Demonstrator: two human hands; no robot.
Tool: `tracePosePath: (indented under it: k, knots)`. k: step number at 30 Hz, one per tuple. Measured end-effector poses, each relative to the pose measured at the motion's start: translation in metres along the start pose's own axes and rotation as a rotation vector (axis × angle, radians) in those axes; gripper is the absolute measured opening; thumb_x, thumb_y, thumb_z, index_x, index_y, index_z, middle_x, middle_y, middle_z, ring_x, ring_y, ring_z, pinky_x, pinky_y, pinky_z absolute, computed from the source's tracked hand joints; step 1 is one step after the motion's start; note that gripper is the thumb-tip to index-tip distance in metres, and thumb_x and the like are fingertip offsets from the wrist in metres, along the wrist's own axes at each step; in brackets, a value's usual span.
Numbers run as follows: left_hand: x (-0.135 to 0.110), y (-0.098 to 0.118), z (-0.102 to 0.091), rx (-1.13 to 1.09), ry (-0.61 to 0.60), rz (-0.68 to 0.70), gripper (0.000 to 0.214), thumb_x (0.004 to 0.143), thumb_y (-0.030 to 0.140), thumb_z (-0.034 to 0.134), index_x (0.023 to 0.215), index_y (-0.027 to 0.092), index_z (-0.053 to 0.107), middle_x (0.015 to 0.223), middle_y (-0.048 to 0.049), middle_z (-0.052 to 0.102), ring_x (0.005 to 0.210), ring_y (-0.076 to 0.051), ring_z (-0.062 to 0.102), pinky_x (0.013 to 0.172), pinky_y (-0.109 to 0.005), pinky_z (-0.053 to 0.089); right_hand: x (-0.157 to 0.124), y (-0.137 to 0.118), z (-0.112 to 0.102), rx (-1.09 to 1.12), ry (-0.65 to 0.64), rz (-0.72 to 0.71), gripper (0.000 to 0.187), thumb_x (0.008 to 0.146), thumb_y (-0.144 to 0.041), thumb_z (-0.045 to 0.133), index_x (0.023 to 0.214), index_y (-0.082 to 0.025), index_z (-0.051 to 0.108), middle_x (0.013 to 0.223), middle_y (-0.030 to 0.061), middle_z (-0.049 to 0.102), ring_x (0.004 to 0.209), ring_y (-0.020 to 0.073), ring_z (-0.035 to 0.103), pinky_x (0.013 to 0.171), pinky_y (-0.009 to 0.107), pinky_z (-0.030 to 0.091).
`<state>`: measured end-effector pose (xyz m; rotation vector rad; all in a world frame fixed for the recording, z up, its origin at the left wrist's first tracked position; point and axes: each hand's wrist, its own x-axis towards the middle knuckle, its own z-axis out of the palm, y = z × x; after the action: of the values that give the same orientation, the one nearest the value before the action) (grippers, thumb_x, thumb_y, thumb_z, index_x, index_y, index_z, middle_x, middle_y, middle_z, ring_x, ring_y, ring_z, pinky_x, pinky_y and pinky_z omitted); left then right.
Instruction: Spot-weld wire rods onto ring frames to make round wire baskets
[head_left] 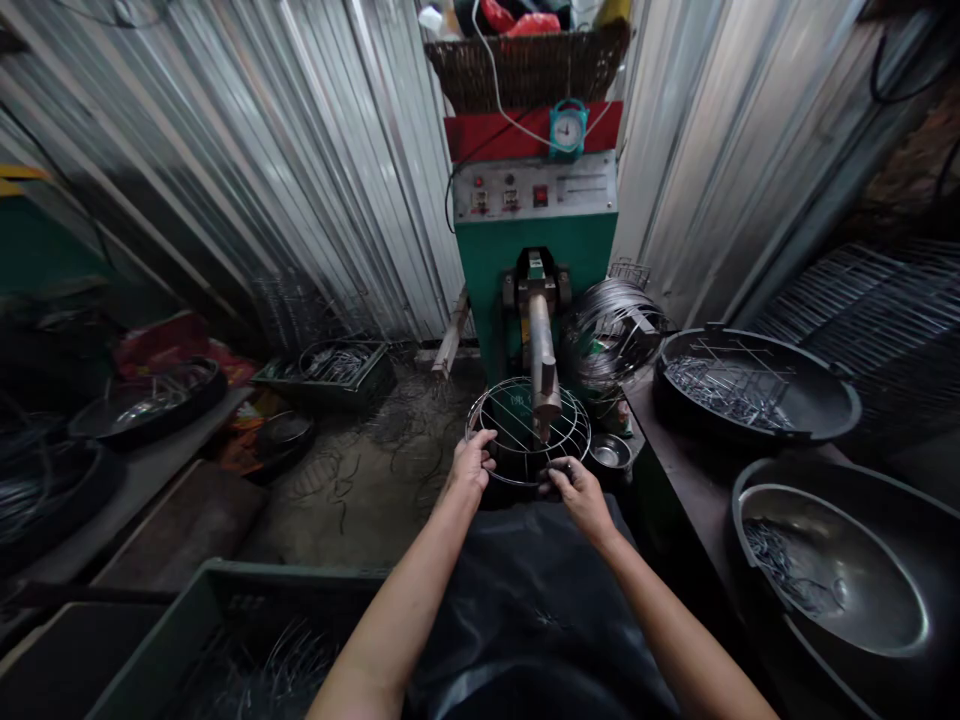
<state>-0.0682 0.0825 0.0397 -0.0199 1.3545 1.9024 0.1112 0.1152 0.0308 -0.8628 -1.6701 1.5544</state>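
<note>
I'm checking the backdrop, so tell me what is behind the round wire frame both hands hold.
Through the round wire frame, the green machine cabinet shows, with pale lettering. The metal arm covers part of it, so whatever is behind the arm cannot be seen.

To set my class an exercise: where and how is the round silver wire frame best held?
The wire frame is probably best held by its rim, left and right, from the near side: thin wire suits a pinch, and the grey metal cylinder reaches in from the far side.
</note>
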Motion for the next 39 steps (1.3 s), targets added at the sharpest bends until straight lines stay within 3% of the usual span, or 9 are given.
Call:
tracePosePath:
  k: [3,10,19,30,39]
  knots:
    - [0.002,0.003,0.001,0.004,-0.010,0.050,0.046,0.041,0.018,0.073,0.073,0.019,0.041,0.051,0.0124,0.032,0.037,-0.001,0.024,0.035,-0.015,0.013,0.009,0.007,0.003,-0.139,-0.035,0.012,0.025,0.075,-0.045,0.055,0.080,-0.020,0.054,0.055,-0.0011,0.061,0.054,0.0175,0.062,0.055,0.029,0.047]
    - [0.006,-0.001,0.000,-0.010,0.011,0.059,0.054,0.041,0.022,0.076,0.085,0.020,0.043,0.054,0.0119,0.035,0.039,-0.001,0.027,0.037,-0.016,0.016,0.012,0.006,0.005,-0.100,0.014,0.043,0.028,0.077,-0.048,0.053,0.083,-0.020,0.052,0.070,0.0026,0.066,0.060,0.0183,0.064,0.049,0.026,0.044]
    - [0.005,-0.001,-0.001,-0.013,0.021,0.031,0.052,0.041,0.023,0.075,0.081,0.020,0.042,0.056,0.0108,0.038,0.040,-0.001,0.026,0.038,-0.016,0.015,0.015,0.009,0.002,-0.055,-0.015,0.074,0.030,0.076,-0.048,0.055,0.085,-0.020,0.052,0.073,0.0022,0.064,0.063,0.0183,0.065,0.052,0.026,0.047]
    - [0.007,-0.003,0.001,-0.031,0.031,0.022,0.049,0.041,0.020,0.074,0.077,0.020,0.041,0.058,0.0100,0.038,0.040,0.000,0.026,0.038,-0.017,0.015,0.020,-0.001,-0.002,-0.077,-0.032,0.017,0.025,0.077,-0.043,0.053,0.083,-0.019,0.052,0.072,0.0008,0.063,0.058,0.0147,0.063,0.058,0.026,0.047]
    - [0.007,-0.002,0.002,-0.044,0.040,0.006,0.048,0.042,0.018,0.075,0.070,0.020,0.037,0.054,0.0120,0.029,0.037,0.000,0.021,0.035,-0.016,0.012,0.023,0.001,0.001,-0.046,-0.031,0.034,0.023,0.076,-0.041,0.052,0.083,-0.019,0.052,0.067,-0.0006,0.062,0.054,0.0141,0.061,0.057,0.026,0.046]
